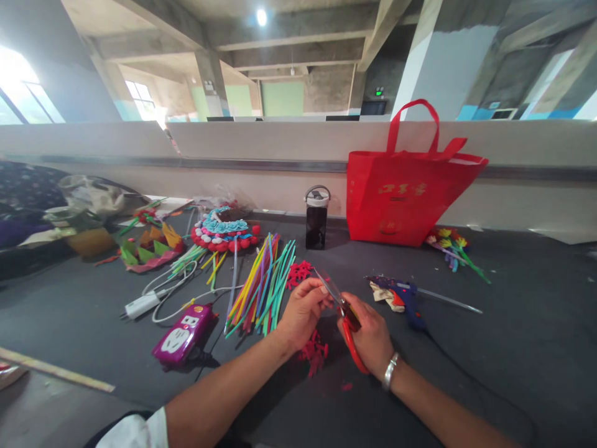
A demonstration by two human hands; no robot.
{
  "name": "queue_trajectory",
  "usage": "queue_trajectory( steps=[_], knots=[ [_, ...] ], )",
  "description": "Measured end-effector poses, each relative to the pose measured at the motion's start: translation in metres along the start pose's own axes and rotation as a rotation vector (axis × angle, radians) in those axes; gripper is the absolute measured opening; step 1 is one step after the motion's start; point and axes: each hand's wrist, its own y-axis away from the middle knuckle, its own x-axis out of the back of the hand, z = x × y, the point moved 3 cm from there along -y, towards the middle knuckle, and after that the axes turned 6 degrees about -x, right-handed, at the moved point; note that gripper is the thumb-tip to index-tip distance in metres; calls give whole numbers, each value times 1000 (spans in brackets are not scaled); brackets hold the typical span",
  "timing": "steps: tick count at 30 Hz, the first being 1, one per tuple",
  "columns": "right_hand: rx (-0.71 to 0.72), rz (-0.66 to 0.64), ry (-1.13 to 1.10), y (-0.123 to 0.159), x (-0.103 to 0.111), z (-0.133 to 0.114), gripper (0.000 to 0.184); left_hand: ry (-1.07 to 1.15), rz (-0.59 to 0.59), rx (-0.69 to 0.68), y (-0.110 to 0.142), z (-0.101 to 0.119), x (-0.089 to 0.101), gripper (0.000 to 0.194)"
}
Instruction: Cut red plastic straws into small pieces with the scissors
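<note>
My right hand is wrapped round a pair of scissors with red handles; the blades point up and to the left. Close to the blades, my left hand is closed in a pinch, and whatever lies between its fingertips is too small to make out. Red cut-out pieces lie in a pile on the dark table below my hands. A second heap of red pieces rests just beyond my left hand. Left of that hand, a bundle of coloured pipe cleaners is spread out.
A blue glue gun with its cord lies to the right. Behind stand a black bottle and a red bag. Leftward are a purple power strip, a white charger and decorated craft pieces. A person's dark sleeve shows far left.
</note>
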Motion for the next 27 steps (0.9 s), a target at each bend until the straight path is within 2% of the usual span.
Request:
queue_trajectory(
  steps=[6, 20, 27],
  knots=[
    [-1, -33, 80, -2, 2, -1, 42, 15, 4, -3, 1, -1, 0, 13],
    [22, 13, 13, 0, 1, -2, 40, 16, -21, 0, 2, -4, 1, 10],
    [22, 9, 72, -1, 2, -3, 41, 13, -27, 13, 3, -6, 1, 10]
  ],
)
